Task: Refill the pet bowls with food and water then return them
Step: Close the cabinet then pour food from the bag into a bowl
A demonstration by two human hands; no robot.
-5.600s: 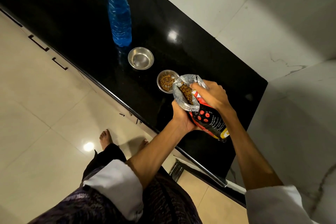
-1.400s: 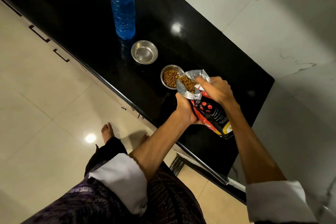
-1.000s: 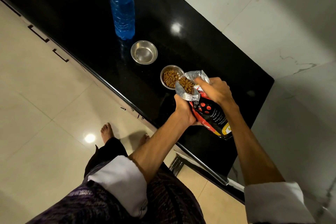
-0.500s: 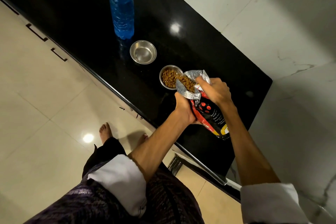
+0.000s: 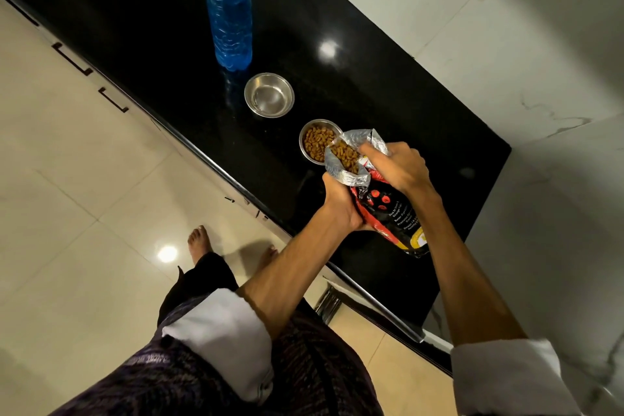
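Two small steel bowls stand on the black counter (image 5: 371, 101). The nearer bowl (image 5: 312, 142) holds brown kibble; the farther bowl (image 5: 269, 95) looks empty of kibble. A red and black pet food bag (image 5: 388, 209) is tilted with its silver open mouth over the nearer bowl's rim, kibble showing inside. My left hand (image 5: 341, 204) grips the bag from below on its left side. My right hand (image 5: 396, 167) pinches the bag's upper edge near the mouth. A blue plastic water bottle (image 5: 231, 10) stands upright just beyond the farther bowl.
The counter's front edge runs diagonally from upper left to lower right, with cabinet handles (image 5: 72, 61) below it. White marble wall (image 5: 472, 27) bounds the counter behind and on the right. My bare feet (image 5: 197, 241) stand on the beige tiled floor.
The kibble level in the nearer bowl has risen since the earliest frame. The bag and both hands stay almost in the same place over the last second.
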